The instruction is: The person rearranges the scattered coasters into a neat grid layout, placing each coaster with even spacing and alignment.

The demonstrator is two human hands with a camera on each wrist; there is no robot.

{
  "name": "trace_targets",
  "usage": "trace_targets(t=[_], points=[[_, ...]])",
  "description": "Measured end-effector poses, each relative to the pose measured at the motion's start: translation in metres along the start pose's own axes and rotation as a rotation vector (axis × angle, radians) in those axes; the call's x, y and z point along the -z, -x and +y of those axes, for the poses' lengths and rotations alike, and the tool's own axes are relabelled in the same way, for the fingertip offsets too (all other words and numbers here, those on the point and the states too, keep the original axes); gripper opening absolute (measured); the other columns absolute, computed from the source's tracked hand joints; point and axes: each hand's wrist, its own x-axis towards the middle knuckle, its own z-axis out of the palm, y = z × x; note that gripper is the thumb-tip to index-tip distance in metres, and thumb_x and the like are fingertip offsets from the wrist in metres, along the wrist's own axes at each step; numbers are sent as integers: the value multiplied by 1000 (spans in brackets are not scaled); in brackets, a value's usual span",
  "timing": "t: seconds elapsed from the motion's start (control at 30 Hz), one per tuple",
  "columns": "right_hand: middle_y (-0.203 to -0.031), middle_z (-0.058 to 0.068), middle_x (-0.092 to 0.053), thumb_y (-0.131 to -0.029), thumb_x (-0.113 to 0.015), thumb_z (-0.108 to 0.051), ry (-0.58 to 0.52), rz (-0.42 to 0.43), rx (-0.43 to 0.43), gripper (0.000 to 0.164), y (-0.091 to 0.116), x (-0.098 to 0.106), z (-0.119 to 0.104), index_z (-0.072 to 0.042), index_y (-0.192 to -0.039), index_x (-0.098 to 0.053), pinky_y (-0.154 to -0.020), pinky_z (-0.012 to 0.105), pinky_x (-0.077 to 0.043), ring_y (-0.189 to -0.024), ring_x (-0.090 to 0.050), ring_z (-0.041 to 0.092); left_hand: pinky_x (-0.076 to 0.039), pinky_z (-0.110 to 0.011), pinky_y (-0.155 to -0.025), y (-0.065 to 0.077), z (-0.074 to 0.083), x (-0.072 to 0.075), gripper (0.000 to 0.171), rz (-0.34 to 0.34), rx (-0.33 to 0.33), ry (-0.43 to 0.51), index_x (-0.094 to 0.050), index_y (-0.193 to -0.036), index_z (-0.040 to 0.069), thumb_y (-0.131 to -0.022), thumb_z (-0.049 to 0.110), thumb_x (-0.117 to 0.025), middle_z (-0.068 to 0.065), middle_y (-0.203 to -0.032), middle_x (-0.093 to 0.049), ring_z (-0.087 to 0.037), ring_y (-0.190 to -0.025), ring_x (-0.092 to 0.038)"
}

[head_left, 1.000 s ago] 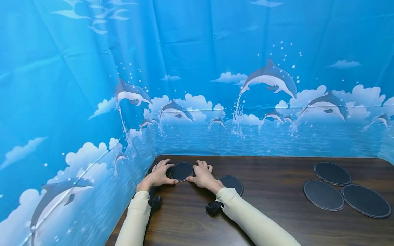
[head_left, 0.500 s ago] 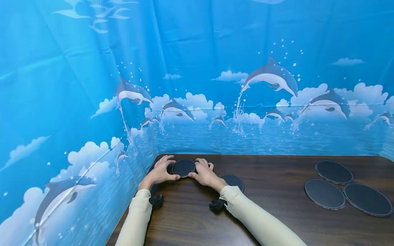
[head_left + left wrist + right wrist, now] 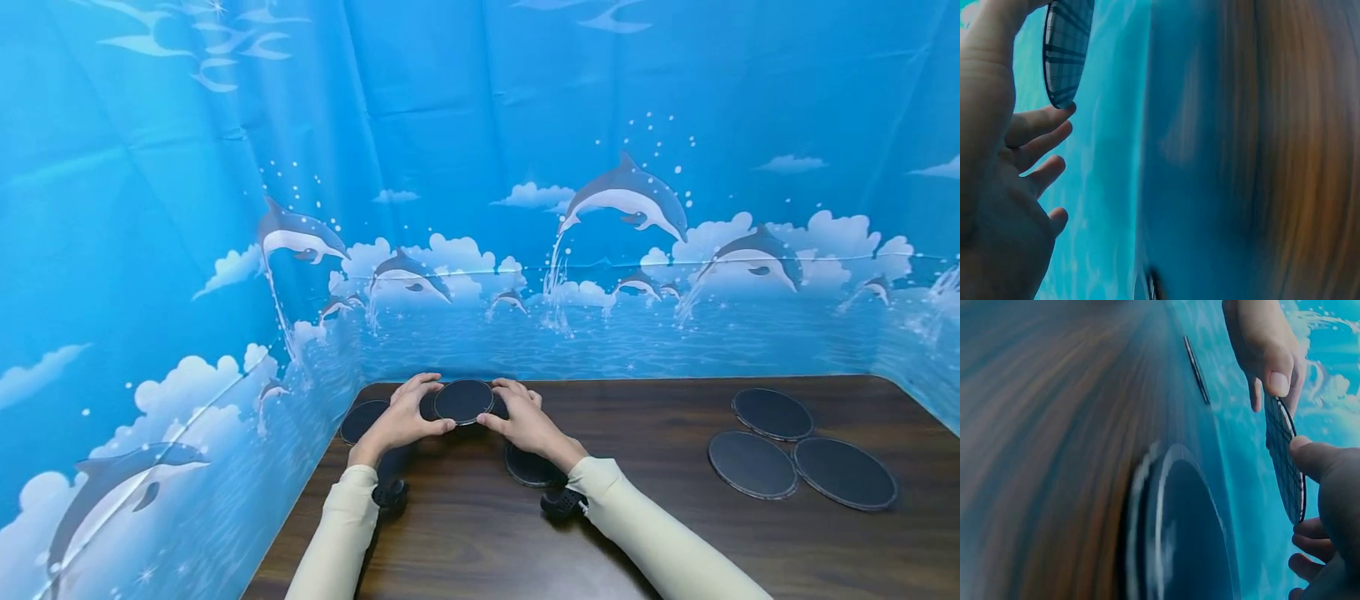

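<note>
A round black coaster (image 3: 464,400) is held up between both hands, above the far left part of the table. My left hand (image 3: 405,417) pinches its left edge between thumb and fingers, and my right hand (image 3: 525,421) grips the opposite edge the same way. Its underside (image 3: 1284,459) shows a checked pattern in the right wrist view. In the left wrist view, the left fingertips (image 3: 1063,109) meet the coaster's rim. Another black coaster (image 3: 528,468) lies on the table below the right hand, partly covered by the wrist. One more coaster (image 3: 362,421) rests beside the left hand.
Three black coasters lie grouped at the right: one at the back (image 3: 772,412), one nearer (image 3: 752,464) and one farther right (image 3: 845,472). The dark wood table (image 3: 637,517) meets a blue dolphin-print curtain (image 3: 465,325) at its back and left.
Both hands have raised the coaster from the table and tilted it somewhat. The coaster at the far left has come more into sight, and the head view has turned slightly right.
</note>
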Motion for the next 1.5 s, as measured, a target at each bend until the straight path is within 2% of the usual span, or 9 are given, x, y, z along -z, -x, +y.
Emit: trace_targets(t=[0.23, 0.43, 0.57, 0.67, 0.93, 1.2, 1.5], points=[[-151, 18, -46, -97, -72, -38, 4, 52, 9, 59, 34, 32, 24, 3, -138, -59, -111, 58, -17, -142, -36, 35, -18, -67, -112, -17, 31, -30, 82, -16, -42, 20, -59, -142, 9, -81, 61, -79, -7, -158, -38, -35, -146, -25], [-151, 16, -47, -95, -74, -38, 20, 117, -25, 60, 57, 67, 39, 2, -137, -60, -112, 59, -18, -142, -36, 35, -17, -65, -113, -45, 66, -46, 82, -2, -110, -5, -60, -140, 10, -80, 62, -79, -6, -157, -39, -32, -146, -26], [-151, 14, -47, -94, -75, -39, 33, 142, -58, 62, 75, 88, 46, 1, -138, -60, -111, 59, -19, -142, -36, 35, -14, -61, -116, -63, 85, -57, 80, -38, -158, -30, -62, -139, 10, -81, 61, -79, -4, -157, -40, -28, -147, -26], [-152, 15, -46, -94, -75, -40, 42, 144, -80, 63, 89, 99, 53, 1, -139, -59, -111, 60, -20, -142, -35, 36, -12, -58, -117, -70, 97, -68, 77, -75, -185, -45, -62, -138, 11, -81, 61, -78, -4, -157, -39, -27, -147, -27], [-150, 16, -47, -91, -79, -39, 75, 169, -105, 64, 117, 114, 70, 2, -137, -60, -109, 63, -23, -137, -41, 39, -12, -58, -117, -79, 121, -93, 78, -121, -227, -113, -61, -139, 12, -82, 64, -76, -4, -156, -39, -27, -146, -29], [-149, 15, -47, -90, -80, -40, 61, 128, -123, 64, 139, 126, 79, 1, -136, -61, -105, 69, -28, -132, -46, 41, -13, -55, -118, -78, 137, -112, 76, -155, -231, -156, -64, -134, 15, -79, 67, -77, -3, -154, -43, -25, -144, -32], [-141, 19, -53, -86, -83, -41, 127, 60, -126, 55, 153, 137, 87, 1, -118, -69, -106, 68, -26, -129, -48, 43, -13, -54, -119, -79, 155, -128, 84, -225, -255, -282, -66, -132, 14, -76, 78, -71, -2, -154, -42, -21, -145, -31]])
